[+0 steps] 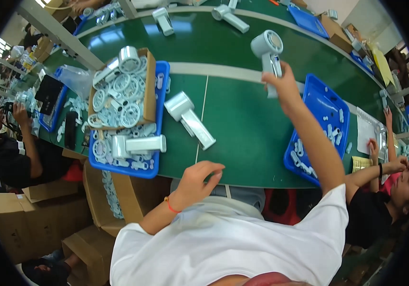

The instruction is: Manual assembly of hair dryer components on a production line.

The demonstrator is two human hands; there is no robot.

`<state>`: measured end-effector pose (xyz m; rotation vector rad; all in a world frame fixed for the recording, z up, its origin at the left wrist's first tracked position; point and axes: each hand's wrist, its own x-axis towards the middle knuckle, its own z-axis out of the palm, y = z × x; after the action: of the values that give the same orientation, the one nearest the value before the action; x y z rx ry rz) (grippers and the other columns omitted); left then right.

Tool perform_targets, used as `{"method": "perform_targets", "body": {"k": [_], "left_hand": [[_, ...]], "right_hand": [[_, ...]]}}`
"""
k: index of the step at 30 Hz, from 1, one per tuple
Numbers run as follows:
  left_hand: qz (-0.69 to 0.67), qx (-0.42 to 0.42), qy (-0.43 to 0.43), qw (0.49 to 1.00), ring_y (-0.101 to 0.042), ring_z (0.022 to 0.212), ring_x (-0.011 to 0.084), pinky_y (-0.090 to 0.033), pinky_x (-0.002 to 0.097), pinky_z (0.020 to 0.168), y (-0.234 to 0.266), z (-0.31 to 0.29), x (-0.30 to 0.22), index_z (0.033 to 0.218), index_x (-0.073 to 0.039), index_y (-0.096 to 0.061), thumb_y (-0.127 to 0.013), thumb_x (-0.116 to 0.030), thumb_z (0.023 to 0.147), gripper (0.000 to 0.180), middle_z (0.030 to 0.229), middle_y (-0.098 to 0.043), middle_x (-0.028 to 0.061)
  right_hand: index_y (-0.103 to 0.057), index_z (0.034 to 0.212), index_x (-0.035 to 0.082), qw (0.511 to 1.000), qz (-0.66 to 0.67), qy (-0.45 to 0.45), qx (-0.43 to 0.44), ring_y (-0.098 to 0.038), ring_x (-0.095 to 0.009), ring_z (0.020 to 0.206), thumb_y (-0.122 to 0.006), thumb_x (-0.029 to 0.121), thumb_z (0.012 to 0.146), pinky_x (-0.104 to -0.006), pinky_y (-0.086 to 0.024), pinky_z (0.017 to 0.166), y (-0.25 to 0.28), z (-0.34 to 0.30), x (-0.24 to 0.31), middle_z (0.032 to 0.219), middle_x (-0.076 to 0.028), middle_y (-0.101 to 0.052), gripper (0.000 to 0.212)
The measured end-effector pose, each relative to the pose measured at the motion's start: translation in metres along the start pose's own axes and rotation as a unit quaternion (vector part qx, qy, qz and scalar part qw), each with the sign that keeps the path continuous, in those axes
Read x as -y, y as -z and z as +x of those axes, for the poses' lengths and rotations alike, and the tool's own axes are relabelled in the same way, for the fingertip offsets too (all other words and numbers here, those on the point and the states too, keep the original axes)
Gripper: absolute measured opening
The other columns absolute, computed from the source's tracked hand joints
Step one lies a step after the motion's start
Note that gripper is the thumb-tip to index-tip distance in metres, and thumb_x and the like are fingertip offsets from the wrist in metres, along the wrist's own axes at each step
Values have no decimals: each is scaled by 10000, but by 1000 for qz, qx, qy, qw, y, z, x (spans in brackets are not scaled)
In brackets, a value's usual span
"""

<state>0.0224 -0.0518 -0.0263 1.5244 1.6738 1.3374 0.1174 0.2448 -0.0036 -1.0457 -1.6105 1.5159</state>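
Note:
My right hand [283, 88], arm stretched out to the far right, is wrapped round the handle of a pale grey handheld fan housing [266, 44] whose round head points up. My left hand [196, 183] hovers by the near table edge, empty, its thumb apart from its loosely bent fingers. Ahead of it a second fan housing [190, 119] lies on the green table [242, 148]. To the left, a third housing [140, 144] rests on a blue tray [165, 86] of small pale parts.
A cardboard box [150, 90] full of ring-shaped grilles sits in the left tray. Another blue tray [316, 93] holds small parts on the right. Beyond is a green strip [204, 43] with more housings [164, 21]. Co-workers sit left [16, 157] and right [371, 200]; cartons [42, 224] stand lower left.

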Motion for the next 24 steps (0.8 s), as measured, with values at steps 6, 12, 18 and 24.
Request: {"method": "perform_targets", "body": {"k": [6, 12, 18, 24], "left_hand": [[191, 12, -103, 976, -593, 670, 272, -467, 343, 583, 60, 38, -40, 890, -22, -636, -636, -29, 740, 150, 749, -621, 119], [304, 106, 23, 946, -602, 813, 296, -469, 386, 726, 104, 202, -7, 962, -69, -616, -560, -210, 806, 217, 850, -633, 98], [423, -195, 267, 843, -526, 1089, 369, -452, 454, 873, 153, 393, 134, 1249, -9, -420, -615, -540, 739, 762, 1187, -525, 212], [381, -161, 361, 836, -545, 1119, 267, -453, 352, 921, 90, 458, 203, 1103, -44, -615, -562, -294, 778, 414, 1202, -563, 137]], "right_hand": [[-573, 1121, 45, 946, -304, -49, -99, -606, -290, 923, -707, 260, 596, -369, -473, 802, 69, 162, -41, 1024, -162, -630, 583], [-606, 1092, 53, 749, -547, 108, -358, -609, -268, 882, -684, 390, 690, -346, -466, 814, 63, 145, -53, 1022, -123, -613, 530], [-605, 1040, 28, 877, -451, 151, -69, -596, -208, 756, -591, 170, 828, -293, -468, 729, 91, -22, 42, 876, -102, -624, 255], [-583, 1079, 29, 836, -539, 24, -96, -577, -278, 855, -587, 57, 793, -341, -456, 792, 137, -129, 6, 978, -145, -597, 288]]}}
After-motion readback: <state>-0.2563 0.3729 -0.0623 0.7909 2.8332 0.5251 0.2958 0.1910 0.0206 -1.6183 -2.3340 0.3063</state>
